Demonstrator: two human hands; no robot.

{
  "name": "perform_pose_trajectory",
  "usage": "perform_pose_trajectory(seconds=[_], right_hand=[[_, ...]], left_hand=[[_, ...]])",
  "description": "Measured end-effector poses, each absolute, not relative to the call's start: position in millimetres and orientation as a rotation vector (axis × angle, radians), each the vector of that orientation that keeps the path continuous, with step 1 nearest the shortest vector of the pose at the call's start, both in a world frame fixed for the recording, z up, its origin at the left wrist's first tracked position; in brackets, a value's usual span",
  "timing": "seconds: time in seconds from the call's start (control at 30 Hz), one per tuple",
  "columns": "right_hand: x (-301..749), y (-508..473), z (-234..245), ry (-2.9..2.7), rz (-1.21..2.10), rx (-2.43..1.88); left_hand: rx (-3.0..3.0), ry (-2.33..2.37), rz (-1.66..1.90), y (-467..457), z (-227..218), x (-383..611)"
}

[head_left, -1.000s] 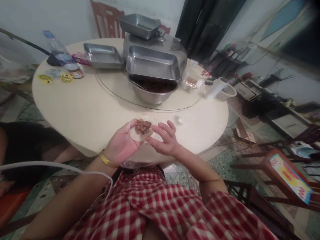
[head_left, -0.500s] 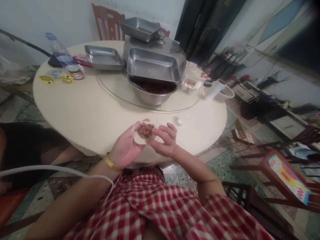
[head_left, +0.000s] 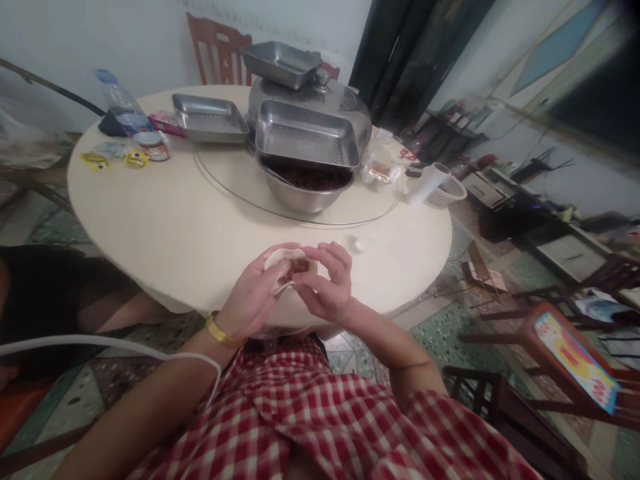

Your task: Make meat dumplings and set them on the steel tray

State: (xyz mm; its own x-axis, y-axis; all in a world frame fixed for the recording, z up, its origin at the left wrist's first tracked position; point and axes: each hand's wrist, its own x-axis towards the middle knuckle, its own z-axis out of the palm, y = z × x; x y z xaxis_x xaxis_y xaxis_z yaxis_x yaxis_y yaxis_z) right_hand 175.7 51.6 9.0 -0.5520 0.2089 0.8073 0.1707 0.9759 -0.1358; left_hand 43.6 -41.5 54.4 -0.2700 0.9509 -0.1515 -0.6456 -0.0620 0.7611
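Between my hands is a round, pale dough wrapper [head_left: 280, 256] with a mound of dark reddish-brown minced filling [head_left: 299, 268] on it. My left hand [head_left: 253, 293] cups it from the left, thumb lying over the wrapper beside the filling. On the other side, the thumb and fingers of my right hand [head_left: 330, 280] pinch the wrapper's right edge. The wrapper's rim is raised around the filling, which still shows in the middle. Both hands are just above the near edge of the table. A small white lump [head_left: 356, 244] lies beyond my right hand.
A steel bowl of dark filling [head_left: 305, 197] stands on the glass turntable [head_left: 225, 190], a metal tray [head_left: 307, 133] resting over it. Behind are a domed lid [head_left: 360, 113] and more trays. A bottle [head_left: 120, 103] and jar [head_left: 151, 147] stand left; a white basket [head_left: 447, 192] stands right.
My left thumb has come over the wrapper, and my right fingers have closed on its right edge. The wrapper, flatter before, now curves up around the filling.
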Motion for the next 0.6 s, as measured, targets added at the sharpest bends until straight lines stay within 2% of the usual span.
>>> perform_pose_trajectory(seconds=[0.17,0.6], right_hand=[[170.5,46.5,26.5,-2.065,-0.022,-0.329],[160.6,40.8,45.3,-1.965,0.151,-0.424]], left_hand=[[0.566,0.881,1.653,-43.1,50.8,43.9],[0.629,0.874,1.687,-47.3,48.3,46.6]])
